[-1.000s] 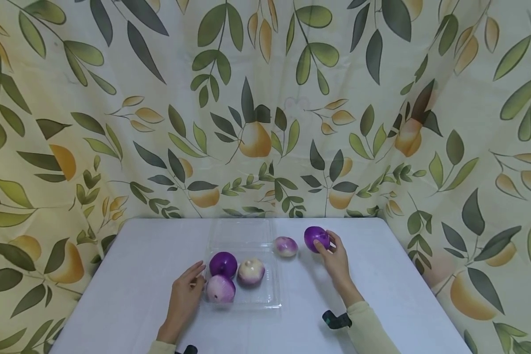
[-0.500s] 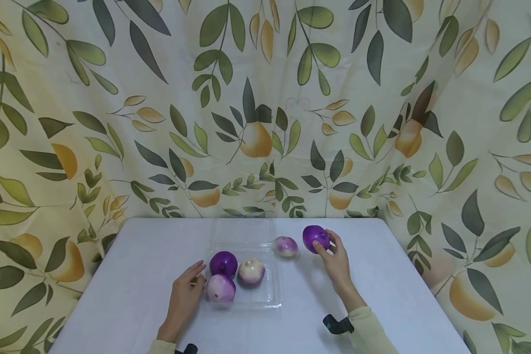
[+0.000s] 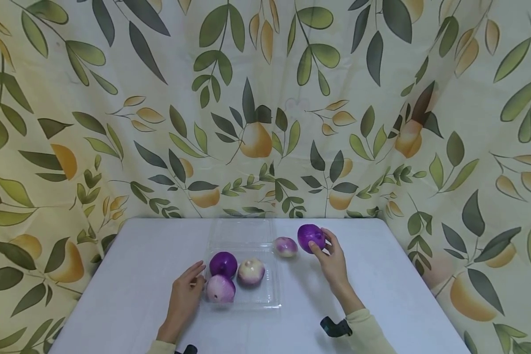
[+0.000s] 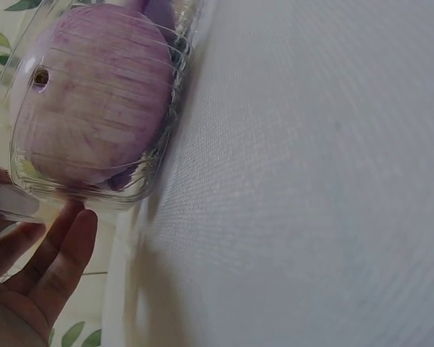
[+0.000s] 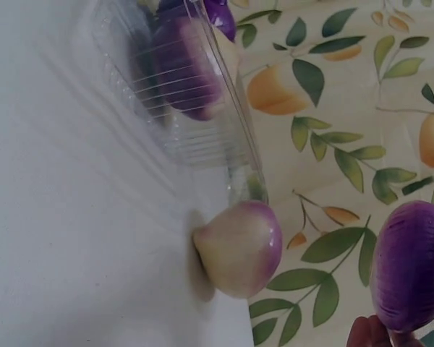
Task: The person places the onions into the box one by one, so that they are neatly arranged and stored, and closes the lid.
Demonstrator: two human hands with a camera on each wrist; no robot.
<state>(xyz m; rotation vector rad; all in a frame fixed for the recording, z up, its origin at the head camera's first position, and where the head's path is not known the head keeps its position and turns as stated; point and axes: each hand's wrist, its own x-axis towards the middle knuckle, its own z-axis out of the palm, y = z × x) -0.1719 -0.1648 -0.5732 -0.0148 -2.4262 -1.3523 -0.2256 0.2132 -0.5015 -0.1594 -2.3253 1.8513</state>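
Purple onion [image 3: 311, 238] is pinched at the fingertips of the right hand [image 3: 332, 260], just off the table [image 3: 380, 295], beside a pale onion [image 3: 285, 246]. Left hand [image 3: 183, 300] is relaxed, fingers touching the tray [image 3: 272, 300]. Risks: a fingertip grip could slip; the pale onion could be knocked rolling.

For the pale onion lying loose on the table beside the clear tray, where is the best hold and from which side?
Probably from above, fingers spanning the widest middle of the pale onion. It lies on the table apart from the clear tray, and its rounded body offers no handle. The right hand is nearest, but it holds the purple onion.
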